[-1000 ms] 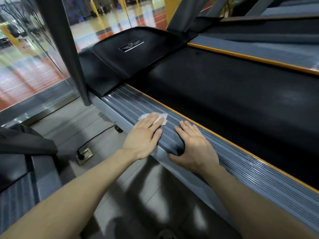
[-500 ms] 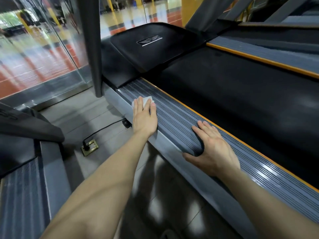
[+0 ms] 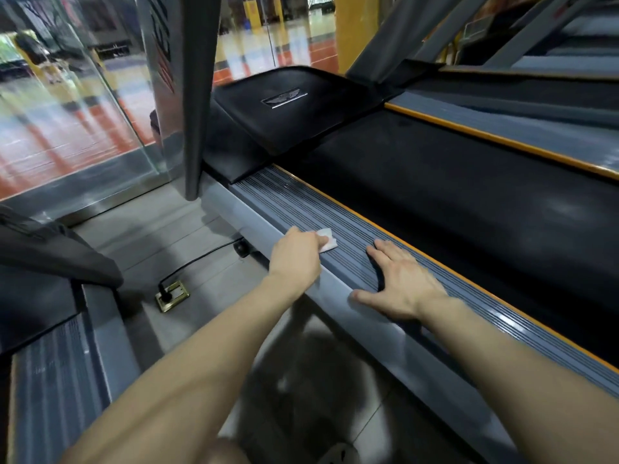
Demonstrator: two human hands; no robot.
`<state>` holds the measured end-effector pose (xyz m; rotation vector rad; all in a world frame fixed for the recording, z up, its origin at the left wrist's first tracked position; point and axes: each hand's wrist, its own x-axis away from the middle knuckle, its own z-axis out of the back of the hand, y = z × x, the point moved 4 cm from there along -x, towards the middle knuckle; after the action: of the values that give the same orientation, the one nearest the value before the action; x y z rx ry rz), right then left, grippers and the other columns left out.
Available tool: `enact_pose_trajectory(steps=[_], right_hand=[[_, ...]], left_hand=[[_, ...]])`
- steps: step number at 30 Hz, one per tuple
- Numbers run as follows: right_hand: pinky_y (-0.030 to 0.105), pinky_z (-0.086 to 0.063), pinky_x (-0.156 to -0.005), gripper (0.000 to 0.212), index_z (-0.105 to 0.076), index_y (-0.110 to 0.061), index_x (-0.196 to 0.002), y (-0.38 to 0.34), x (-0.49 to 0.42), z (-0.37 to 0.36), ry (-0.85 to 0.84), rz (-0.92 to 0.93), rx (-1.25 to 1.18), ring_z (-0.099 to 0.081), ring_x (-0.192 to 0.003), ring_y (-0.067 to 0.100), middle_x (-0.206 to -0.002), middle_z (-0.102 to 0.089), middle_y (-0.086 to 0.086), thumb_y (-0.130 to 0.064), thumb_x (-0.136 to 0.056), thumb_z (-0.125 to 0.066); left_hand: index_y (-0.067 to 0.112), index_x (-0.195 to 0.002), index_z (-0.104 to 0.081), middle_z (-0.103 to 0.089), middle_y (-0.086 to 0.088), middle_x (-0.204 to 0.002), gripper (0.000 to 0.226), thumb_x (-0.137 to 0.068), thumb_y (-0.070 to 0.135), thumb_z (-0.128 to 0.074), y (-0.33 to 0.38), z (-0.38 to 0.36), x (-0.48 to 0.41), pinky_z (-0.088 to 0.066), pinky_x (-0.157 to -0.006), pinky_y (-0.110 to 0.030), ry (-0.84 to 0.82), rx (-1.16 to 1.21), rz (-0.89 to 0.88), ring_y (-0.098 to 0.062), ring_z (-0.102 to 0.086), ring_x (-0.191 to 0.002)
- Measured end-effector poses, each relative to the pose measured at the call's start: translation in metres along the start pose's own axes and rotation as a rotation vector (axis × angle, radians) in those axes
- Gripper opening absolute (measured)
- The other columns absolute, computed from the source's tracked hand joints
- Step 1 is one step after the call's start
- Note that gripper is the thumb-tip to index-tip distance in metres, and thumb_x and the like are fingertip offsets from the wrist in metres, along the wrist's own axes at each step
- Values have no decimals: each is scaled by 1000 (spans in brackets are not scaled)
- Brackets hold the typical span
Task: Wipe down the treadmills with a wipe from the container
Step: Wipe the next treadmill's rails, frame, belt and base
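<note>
The treadmill's grey ribbed side rail with an orange edge runs diagonally beside the black belt. My left hand is on the rail's outer edge, its fingers bent down over a small white wipe that sticks out to the right on the ribs. My right hand lies flat on the rail just behind it, fingers spread and thumb over the outer side. The wipe container is not in view.
The black motor cover sits at the rail's far end, with a dark upright post beside it. A floor socket with a plugged cable lies on the tiles. Another treadmill stands at left, glass wall beyond.
My left hand slid the wipe forward along the rail, then drew it back toward my right hand, and its fingers now bend over the wipe. My right hand stayed planted.
</note>
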<state>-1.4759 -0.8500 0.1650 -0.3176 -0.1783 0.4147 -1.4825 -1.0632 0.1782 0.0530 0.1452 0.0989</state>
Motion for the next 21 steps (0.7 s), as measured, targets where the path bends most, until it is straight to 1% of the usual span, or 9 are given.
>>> enact_pose_trajectory(steps=[2,3,5,7,10,12,13,17,21], right_hand=[[40,-42,-119,84,-46,-25,-154,-16,11,22,-134,14,110,-48,-144,26,-161,-48,0,-74,-88,-62],[42,-49,-112,74,-50,-26,-150,-26,18,32,-190,42,142,-57,-133,26,-151,-58,2,-69,-90,-63],[43,-49,-112,73,-44,-30,-158,-43,31,48,-256,81,155,-57,-134,26,-151,-58,1,-63,-95,-63],[44,-50,-111,74,-40,-31,-161,-50,49,59,-247,77,178,-57,-136,27,-152,-58,1,-62,-97,-62],[47,-57,-98,59,-52,-29,-147,-38,77,53,-183,43,183,-64,-118,27,-132,-66,2,-58,-97,-60],[47,-61,-91,51,-58,-30,-139,-31,90,48,-231,21,210,-66,-105,25,-117,-67,-2,-54,-94,-62],[47,-61,-91,49,-60,-30,-137,-30,93,49,-248,15,225,-66,-104,25,-116,-67,-2,-53,-94,-62],[42,-53,-107,61,-47,-28,-157,-42,101,70,-144,67,192,-59,-133,28,-147,-61,3,-52,-101,-58],[41,-52,-109,55,-52,-29,-153,-39,112,79,-82,128,199,-59,-134,23,-149,-60,0,-51,-102,-56]], left_hand=[[29,-120,-78,-71,-8,-103,41,-89,6,-62,8,9,5,-57,-77,-40,-30,54,1,-33,-68,-100],[31,-123,-79,-75,-6,-103,43,-90,8,-64,10,13,8,-60,-76,-39,-50,122,4,-29,-70,-95],[35,-127,-79,-80,2,-106,44,-90,14,-69,9,21,17,-60,-77,-36,-53,301,10,-19,-72,-91],[34,-128,-79,-80,8,-110,40,-90,19,-74,7,28,34,-60,-87,-34,1,473,26,-12,-72,-98],[36,-122,-80,-80,11,-106,37,-89,20,-74,-2,35,64,-58,-91,-32,45,625,120,-8,-73,-99],[37,-121,-80,-80,11,-102,36,-88,22,-74,-8,41,73,-58,-89,-32,29,628,144,-8,-73,-96],[37,-121,-80,-80,10,-101,36,-89,23,-73,-10,46,76,-57,-87,-31,18,601,137,-9,-73,-95],[39,-118,-79,-79,15,-95,34,-89,24,-71,-7,72,92,-57,-82,-28,14,610,80,-3,-72,-90],[40,-116,-78,-78,20,-91,32,-89,23,-71,-11,115,102,-47,-73,-14,138,601,24,5,-70,-85]])
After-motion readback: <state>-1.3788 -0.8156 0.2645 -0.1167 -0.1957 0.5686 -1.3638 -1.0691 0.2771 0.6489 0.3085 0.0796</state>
